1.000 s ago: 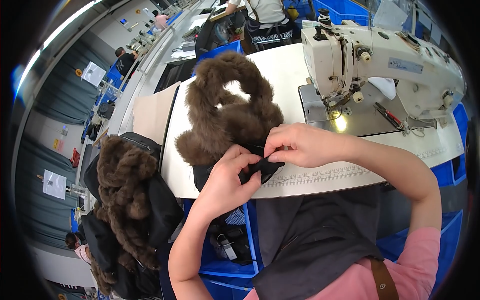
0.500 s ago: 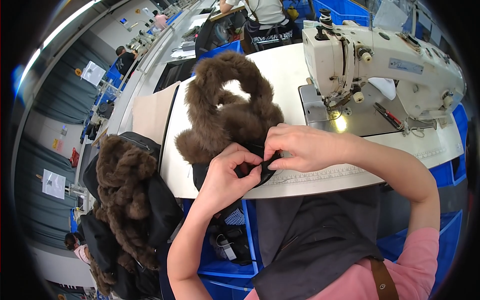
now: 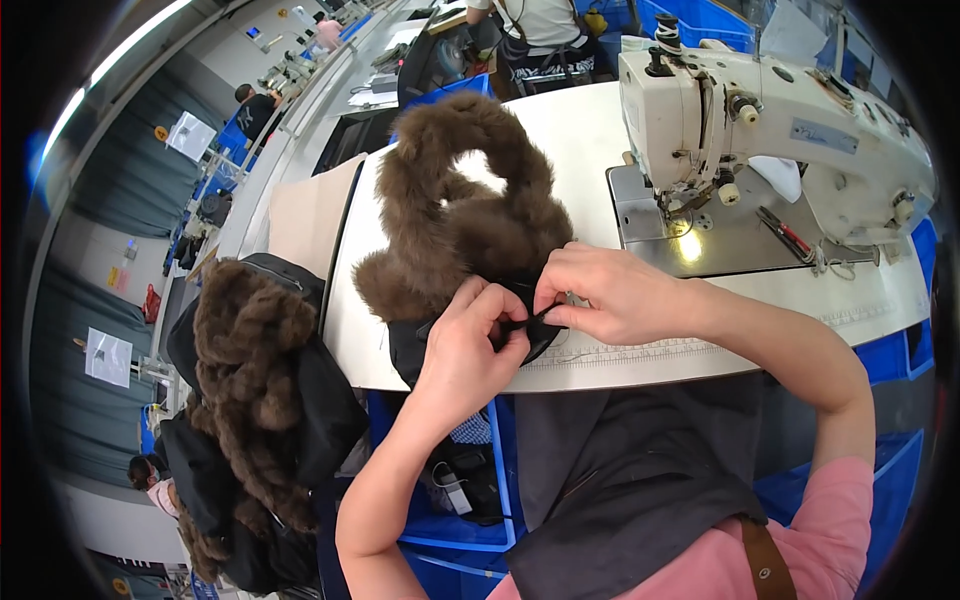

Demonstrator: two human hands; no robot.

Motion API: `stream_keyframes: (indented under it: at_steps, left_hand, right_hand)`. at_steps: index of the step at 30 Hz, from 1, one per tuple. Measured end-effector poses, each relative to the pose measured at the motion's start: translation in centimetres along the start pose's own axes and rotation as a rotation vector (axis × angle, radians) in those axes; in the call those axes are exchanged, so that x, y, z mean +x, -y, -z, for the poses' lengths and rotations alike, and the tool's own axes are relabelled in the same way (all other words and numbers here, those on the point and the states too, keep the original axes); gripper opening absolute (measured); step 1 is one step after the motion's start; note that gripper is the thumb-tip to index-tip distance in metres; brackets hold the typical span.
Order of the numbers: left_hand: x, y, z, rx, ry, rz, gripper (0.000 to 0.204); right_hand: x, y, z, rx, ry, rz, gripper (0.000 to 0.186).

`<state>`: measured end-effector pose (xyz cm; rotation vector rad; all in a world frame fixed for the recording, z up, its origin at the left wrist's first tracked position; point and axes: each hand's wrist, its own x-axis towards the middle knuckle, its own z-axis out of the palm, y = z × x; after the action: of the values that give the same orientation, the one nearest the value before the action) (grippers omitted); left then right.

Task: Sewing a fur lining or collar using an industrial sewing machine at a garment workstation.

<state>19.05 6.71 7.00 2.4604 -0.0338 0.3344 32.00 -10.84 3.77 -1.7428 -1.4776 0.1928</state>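
Observation:
Brown fur trim (image 3: 415, 200) forms a loop on the white sewing table, attached to or lying against black fabric (image 3: 408, 350) at the table's front edge. My left hand (image 3: 475, 330) pinches the black fabric between thumb and fingers. Close on its right, my right hand (image 3: 600, 293) is closed on the same fabric, thumb against fingertips. A narrow fold or strip of it runs between the two hands. The fingers hide its exact shape. Both hands are just in front of the fur.
A white sewing machine (image 3: 790, 130) stands at the right, snips with red handles (image 3: 785, 235) on its metal plate. Left of the table is a pile of black garments with brown fur (image 3: 250, 350). Blue bins (image 3: 470, 535) sit below. A co-worker (image 3: 545, 40) sits beyond the table.
The fingers of my left hand have drawn closer together, narrowing the gap between thumb and forefinger. My right hand keeps its pinch. The whole view has shifted slightly.

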Motion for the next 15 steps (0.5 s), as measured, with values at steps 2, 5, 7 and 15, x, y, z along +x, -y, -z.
stream_keyframes:
  at_steps: [2, 5, 7, 15]
  left_hand:
    - [0.1, 0.2, 0.7, -0.034, 0.060, 0.015, 0.017]
    - [0.3, 0.3, 1.4, -0.068, 0.115, -0.005, 0.018]
    - [0.3, 0.1, 1.8, -0.070, 0.178, 0.008, 0.016]
    - [-1.3, 1.1, 0.5, -0.009, 0.053, -0.172, 0.012]
  right_hand:
    - [0.2, 0.2, 0.2, -0.016, 0.026, 0.032, 0.012]
    - [0.6, 0.2, -0.1, -0.101, 0.027, 0.102, 0.014]
    - [0.6, 0.4, -0.3, -0.167, 0.007, 0.142, 0.015]
    - [0.0, -2.1, -1.7, -0.681, -0.309, 0.715, 0.015]
